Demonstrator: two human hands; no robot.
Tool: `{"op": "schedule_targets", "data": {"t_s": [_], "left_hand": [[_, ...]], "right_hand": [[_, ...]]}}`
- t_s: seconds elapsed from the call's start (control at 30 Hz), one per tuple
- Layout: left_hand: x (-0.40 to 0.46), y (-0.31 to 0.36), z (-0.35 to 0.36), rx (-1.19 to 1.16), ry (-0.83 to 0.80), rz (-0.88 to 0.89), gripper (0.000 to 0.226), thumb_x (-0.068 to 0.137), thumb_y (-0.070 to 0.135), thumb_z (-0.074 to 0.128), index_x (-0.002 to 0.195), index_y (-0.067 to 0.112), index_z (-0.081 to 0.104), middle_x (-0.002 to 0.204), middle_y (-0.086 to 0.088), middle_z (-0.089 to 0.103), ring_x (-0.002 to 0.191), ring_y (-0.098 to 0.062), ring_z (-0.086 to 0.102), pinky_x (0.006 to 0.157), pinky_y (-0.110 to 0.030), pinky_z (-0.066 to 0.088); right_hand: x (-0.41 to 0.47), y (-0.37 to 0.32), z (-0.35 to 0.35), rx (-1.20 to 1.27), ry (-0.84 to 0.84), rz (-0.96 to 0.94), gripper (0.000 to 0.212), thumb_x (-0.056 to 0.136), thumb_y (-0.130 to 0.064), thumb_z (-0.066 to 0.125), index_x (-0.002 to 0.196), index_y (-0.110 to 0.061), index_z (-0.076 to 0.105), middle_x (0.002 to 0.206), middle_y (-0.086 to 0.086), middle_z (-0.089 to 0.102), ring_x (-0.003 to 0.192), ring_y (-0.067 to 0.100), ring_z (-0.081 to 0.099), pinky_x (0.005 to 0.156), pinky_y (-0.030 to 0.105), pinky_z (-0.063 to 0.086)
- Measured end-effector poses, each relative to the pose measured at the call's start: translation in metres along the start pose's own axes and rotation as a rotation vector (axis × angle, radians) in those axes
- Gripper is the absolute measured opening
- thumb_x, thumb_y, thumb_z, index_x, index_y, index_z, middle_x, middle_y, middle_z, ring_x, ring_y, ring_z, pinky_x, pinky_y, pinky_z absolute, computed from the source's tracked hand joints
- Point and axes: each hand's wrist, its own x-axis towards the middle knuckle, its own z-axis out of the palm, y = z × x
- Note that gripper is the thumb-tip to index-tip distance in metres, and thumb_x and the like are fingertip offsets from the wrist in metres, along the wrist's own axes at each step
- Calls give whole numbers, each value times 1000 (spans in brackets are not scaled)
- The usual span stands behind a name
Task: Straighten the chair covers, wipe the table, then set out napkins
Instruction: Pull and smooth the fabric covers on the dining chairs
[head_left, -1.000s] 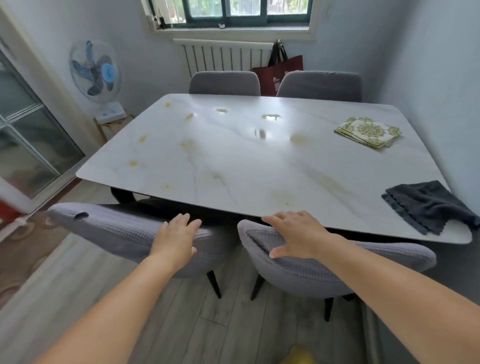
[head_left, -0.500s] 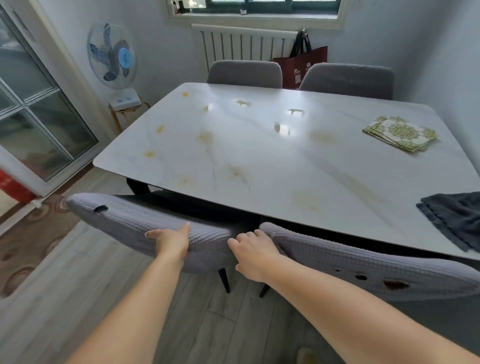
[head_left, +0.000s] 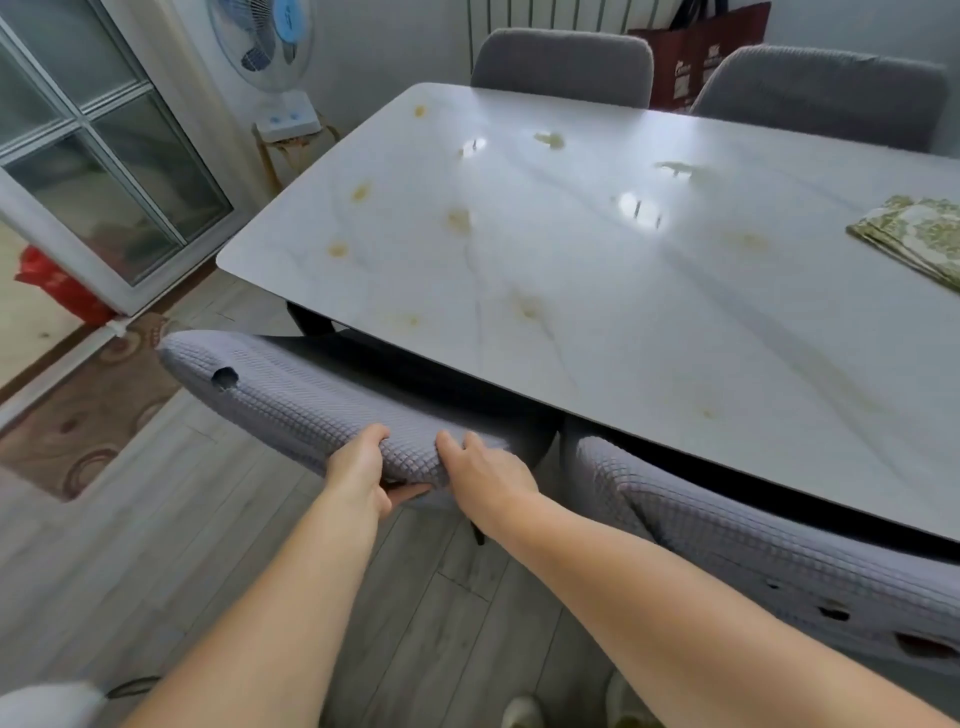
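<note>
A grey waffle-knit chair cover (head_left: 291, 400) sits on the near left chair, with a small hole near its left end. My left hand (head_left: 361, 470) grips the cover at the top of the chair back, thumb underneath. Just to the right, my right hand (head_left: 485, 478) grips the same fold of cover. The near right chair's cover (head_left: 727, 535) shows several holes. Yellow stains and wet spots mark the white marble table (head_left: 597, 291). A stack of green patterned napkins (head_left: 917, 239) lies at the table's right side.
Two more grey-covered chairs (head_left: 563, 65) stand at the table's far side, a dark red bag (head_left: 696, 52) behind them. A fan (head_left: 265, 36) stands at the back left beside a glass door (head_left: 88, 156). A patterned rug (head_left: 78, 426) lies on the wood floor.
My right hand left the right chair and joined my left hand on the left chair's cover; both now grip it. The view swung left, putting the dark cloth out of sight.
</note>
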Motion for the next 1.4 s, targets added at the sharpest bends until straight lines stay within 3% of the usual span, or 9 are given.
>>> {"op": "schedule_targets", "data": {"t_s": [0.33, 0.63, 0.73, 0.87, 0.93, 1.0, 1.13, 1.27, 1.4], "left_hand": [[3, -2, 8, -70, 62, 35, 27, 89, 13, 52, 115, 7, 45, 109, -22, 55, 74, -35, 57, 36, -39, 49], [-10, 2, 4, 4, 37, 21, 43, 89, 19, 61, 125, 3, 45, 117, -22, 53, 79, -37, 57, 36, -44, 50], [-15, -2, 9, 57, 194, 77, 62, 81, 30, 70, 129, 7, 39, 125, -17, 51, 86, -35, 60, 57, -50, 55], [-35, -30, 34, 416, 548, 610, 78, 80, 31, 66, 142, 12, 22, 151, -13, 18, 133, -33, 27, 108, -53, 26], [-58, -51, 56, 571, 453, 983, 72, 82, 31, 66, 142, 12, 29, 152, -14, 19, 137, -28, 22, 111, -54, 12], [-81, -71, 82, 796, 117, 1298, 66, 82, 38, 68, 137, 13, 41, 147, -11, 31, 138, -26, 24, 113, -51, 7], [-109, -102, 131, 1603, -665, 1309, 82, 78, 57, 63, 145, 28, 26, 155, 3, 21, 144, -14, 11, 117, -45, 0], [-115, -127, 166, 2031, -633, 1403, 57, 82, 31, 63, 133, 31, 38, 133, 2, 50, 128, -23, 42, 108, -49, 25], [-122, -125, 179, 2038, -597, 1343, 23, 78, 20, 61, 97, 26, 49, 88, 3, 57, 86, -23, 56, 67, -35, 39]], "right_hand": [[11, 20, -2, -160, 13, -234, 43, 86, 1, 45, 127, -8, 32, 104, 14, 54, 74, 36, 61, 42, 32, 22], [1, 23, -23, -161, -69, -116, 36, 93, -29, 52, 123, -14, 39, 110, 10, 52, 95, 33, 58, 57, 36, 34], [-27, 43, -38, -104, -21, -138, 47, 90, -36, 57, 128, -16, 39, 118, 7, 52, 105, 29, 54, 71, 38, 43], [-83, 91, -49, -37, 91, -71, 58, 92, -40, 52, 142, -22, 30, 142, 2, 42, 128, 24, 42, 104, 36, 33], [-120, 125, -54, -15, 133, 9, 63, 91, -48, 50, 145, -24, 28, 148, -1, 38, 132, 21, 37, 107, 33, 27], [-161, 162, -59, -8, 140, 115, 73, 85, -62, 49, 145, -25, 29, 147, -2, 40, 132, 20, 39, 106, 32, 28], [-241, 227, -66, -9, 13, 356, 94, 64, -79, 55, 142, -30, 34, 138, -8, 49, 125, 15, 47, 101, 31, 36], [-293, 263, -57, -95, -79, 489, 60, 67, -58, 66, 121, -44, 44, 106, -14, 59, 101, 11, 55, 88, 34, 43], [-296, 272, -52, -120, -31, 546, 27, 80, -22, 55, 105, -32, 51, 95, -6, 58, 92, 20, 58, 80, 39, 48]]}}
